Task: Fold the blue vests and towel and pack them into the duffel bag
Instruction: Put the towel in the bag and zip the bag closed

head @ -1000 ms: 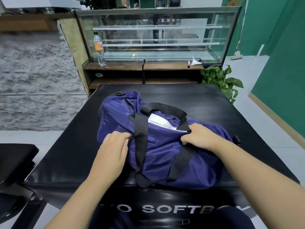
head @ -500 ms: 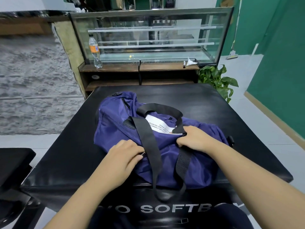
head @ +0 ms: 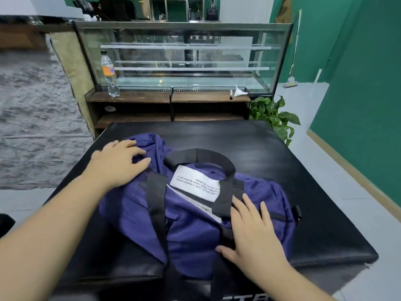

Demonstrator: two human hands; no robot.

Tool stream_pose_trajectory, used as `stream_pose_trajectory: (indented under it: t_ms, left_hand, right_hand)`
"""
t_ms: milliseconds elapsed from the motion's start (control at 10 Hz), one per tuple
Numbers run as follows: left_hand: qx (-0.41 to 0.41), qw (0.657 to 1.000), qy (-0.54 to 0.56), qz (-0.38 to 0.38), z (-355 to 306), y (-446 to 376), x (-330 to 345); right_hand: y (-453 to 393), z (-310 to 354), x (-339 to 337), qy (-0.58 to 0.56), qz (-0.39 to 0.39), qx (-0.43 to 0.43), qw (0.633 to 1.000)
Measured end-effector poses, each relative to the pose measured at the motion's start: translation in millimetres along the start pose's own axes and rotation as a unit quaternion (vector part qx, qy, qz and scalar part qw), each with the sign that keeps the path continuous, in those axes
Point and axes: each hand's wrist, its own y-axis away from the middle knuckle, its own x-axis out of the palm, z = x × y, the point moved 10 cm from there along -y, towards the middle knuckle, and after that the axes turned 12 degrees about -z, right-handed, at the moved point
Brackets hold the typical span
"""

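Head view: we rest both flat hands, left (head: 118,164) and right (head: 252,233), on the bulging bag (head: 191,231); no vests or towel show outside, so packing seems done.

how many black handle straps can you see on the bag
2: one handle strap arches over the white label at the top of the duffel bag; the other runs down its near side toward the mat edge.

Black padded table (head: 282,153) under a blue duffel bag (head: 195,231).
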Motion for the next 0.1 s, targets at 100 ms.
stream_pose_trajectory:
  t_ms: [100]
  left_hand:
    - [0.029,0.999,-0.031,-0.007,21.1,-11.9,6.2]
  right_hand:
    - [-10.2,-5.0,11.9,-0.033,-0.073,-0.064,0.995]
